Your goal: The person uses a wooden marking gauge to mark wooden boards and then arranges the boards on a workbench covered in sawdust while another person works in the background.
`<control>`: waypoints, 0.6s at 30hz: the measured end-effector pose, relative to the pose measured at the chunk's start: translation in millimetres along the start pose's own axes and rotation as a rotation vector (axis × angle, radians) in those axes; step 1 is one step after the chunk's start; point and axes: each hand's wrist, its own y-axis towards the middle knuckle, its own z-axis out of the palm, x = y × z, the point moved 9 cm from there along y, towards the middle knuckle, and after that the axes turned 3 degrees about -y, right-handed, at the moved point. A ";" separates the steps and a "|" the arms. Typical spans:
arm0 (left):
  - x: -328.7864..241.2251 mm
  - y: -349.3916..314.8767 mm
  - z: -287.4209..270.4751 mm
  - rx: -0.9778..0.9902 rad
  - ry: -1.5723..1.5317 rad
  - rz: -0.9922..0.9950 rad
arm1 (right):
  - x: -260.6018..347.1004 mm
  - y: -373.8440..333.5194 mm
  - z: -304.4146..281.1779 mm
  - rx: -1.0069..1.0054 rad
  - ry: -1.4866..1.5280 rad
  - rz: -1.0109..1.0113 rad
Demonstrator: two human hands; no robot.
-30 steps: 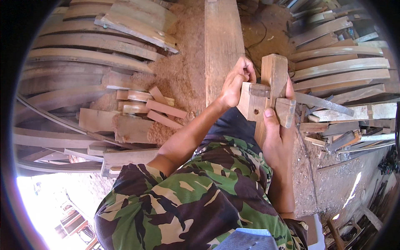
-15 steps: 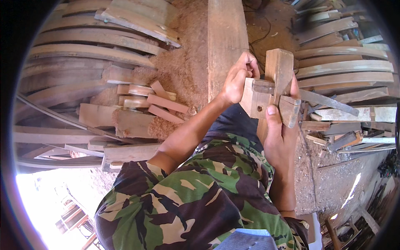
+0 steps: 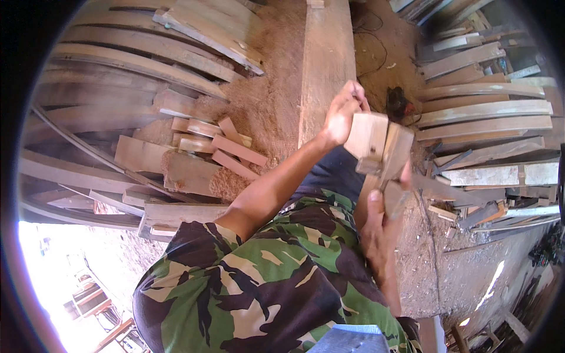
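My right hand (image 3: 381, 235) grips a set of crossed wooden pieces, its thumb on the near side and its fingers mostly hidden behind. One is a pale block (image 3: 366, 138) with an angled end and a small dark hole. Against it lies a browner wooden bar (image 3: 399, 146). A flat brownish-grey strip (image 3: 450, 187), blurred, juts out to the right from beside the hand; I cannot tell its kind. At the block's left edge, my left hand (image 3: 341, 117) is closed with its fingers curled together. What those fingers pinch, if anything, is hidden.
A long plank (image 3: 328, 70) runs ahead from my lap. Curved timbers (image 3: 138, 56) and short reddish wood pieces (image 3: 238, 150) lie among sawdust on the left. More stacked boards (image 3: 488, 112) are at right, with a dark power tool (image 3: 399, 105) and its cord near them.
My right hand has turned and lowered the wooden pieces, showing another side of the block. The strip has swung downward. My left hand has moved slightly, still curled.
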 end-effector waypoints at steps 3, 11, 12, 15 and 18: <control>-2.9 22.0 -34.6 -0.125 -0.177 -0.036 | -28.0 -19.5 28.6 0.238 -0.206 0.057; 2.0 11.6 -38.9 -0.008 0.001 -0.083 | -26.5 -7.7 -21.5 -0.178 0.005 0.077; 1.8 5.6 -41.3 -0.016 -0.005 -0.086 | -27.9 -6.6 -25.3 -0.209 0.043 0.083; 4.5 -8.6 -48.8 -0.018 0.038 -0.098 | -30.8 -2.5 -36.6 -0.298 0.137 0.098; 17.4 -43.1 -81.3 -0.437 0.182 -0.084 | -38.4 -3.7 -31.7 -0.264 0.212 0.189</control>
